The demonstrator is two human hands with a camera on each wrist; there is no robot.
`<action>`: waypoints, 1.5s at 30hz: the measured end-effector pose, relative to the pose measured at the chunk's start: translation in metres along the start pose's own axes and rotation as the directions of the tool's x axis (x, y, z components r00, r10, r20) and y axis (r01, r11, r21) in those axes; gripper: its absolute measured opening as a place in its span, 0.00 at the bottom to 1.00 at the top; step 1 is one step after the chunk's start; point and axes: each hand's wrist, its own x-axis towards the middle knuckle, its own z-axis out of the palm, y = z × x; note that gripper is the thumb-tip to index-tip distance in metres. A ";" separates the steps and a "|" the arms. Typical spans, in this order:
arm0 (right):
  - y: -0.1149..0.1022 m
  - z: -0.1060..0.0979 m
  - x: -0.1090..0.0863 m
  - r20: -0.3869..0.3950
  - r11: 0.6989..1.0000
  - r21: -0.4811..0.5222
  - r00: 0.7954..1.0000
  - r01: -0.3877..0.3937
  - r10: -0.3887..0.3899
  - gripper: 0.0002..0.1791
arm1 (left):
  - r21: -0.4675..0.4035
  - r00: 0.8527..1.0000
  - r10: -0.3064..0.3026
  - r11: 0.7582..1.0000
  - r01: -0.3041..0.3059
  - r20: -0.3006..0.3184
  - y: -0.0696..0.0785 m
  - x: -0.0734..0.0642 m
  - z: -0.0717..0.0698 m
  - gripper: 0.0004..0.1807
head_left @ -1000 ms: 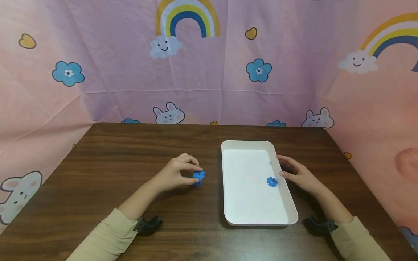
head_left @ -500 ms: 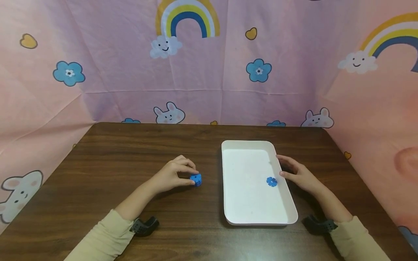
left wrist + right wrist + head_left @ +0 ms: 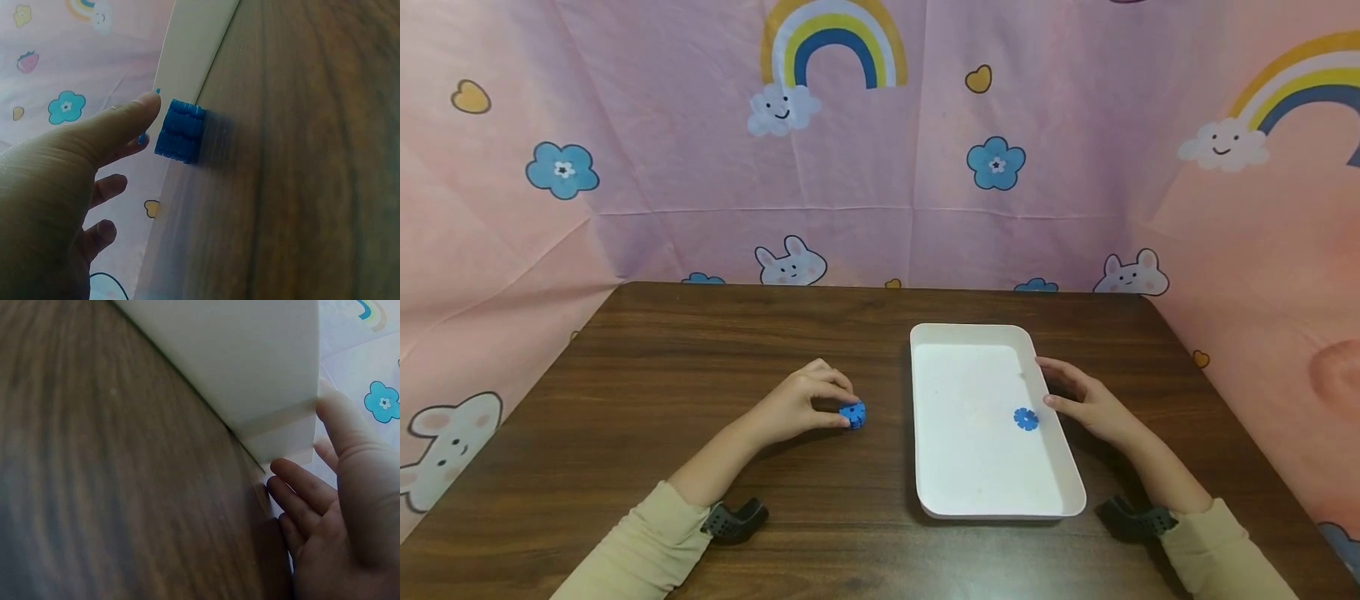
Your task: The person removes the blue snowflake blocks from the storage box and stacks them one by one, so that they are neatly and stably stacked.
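Note:
In the head view my left hand (image 3: 801,406) is left of the white tray, thumb and forefinger pinching a blue snowflake-shaped disc. The left wrist view shows only slivers of this disc past the thumb. Right beside it, a short stack of blue snowflake discs (image 3: 181,132) stands on the table; whether the pinched disc touches it I cannot tell. My right hand (image 3: 1093,410) rests at the right side of the white tray (image 3: 925,500), thumb and forefinger touching its rim. One flat blue snowflake disc (image 3: 1026,419) lies inside the tray near that side.
A dark wood-grain table (image 3: 737,333) carries everything. Behind it and at both sides hangs a pink and purple printed cloth (image 3: 865,183). Black bands (image 3: 735,521) are on both wrists.
My left hand has moved slightly left and down, bringing the pinched disc down against the stack. During the last half second it hardly shifts. The right hand and tray have stayed put.

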 end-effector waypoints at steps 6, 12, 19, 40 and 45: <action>-0.002 -0.001 0.001 -0.005 1.000 -0.010 1.000 0.008 -0.008 0.32 | 0.008 1.000 -0.016 1.000 0.016 0.016 0.000 0.001 0.000 0.14; -0.002 -0.001 0.002 0.005 1.000 0.006 1.000 0.013 -0.013 0.32 | 0.029 0.999 -0.040 0.999 0.040 0.025 -0.001 0.002 -0.001 0.14; -0.004 0.000 0.002 0.018 1.000 0.027 1.000 0.013 -0.013 0.32 | 0.039 1.000 -0.026 0.999 0.025 0.017 -0.002 0.001 0.001 0.15; -0.001 0.000 0.001 0.004 1.000 0.006 1.000 -0.008 0.007 0.31 | 0.060 0.998 -0.067 0.996 0.066 0.013 -0.005 -0.001 0.005 0.16; 0.000 0.000 0.001 0.005 1.000 0.012 1.000 0.000 0.000 0.32 | 0.063 0.996 -0.083 0.995 0.082 0.018 -0.004 0.000 0.003 0.17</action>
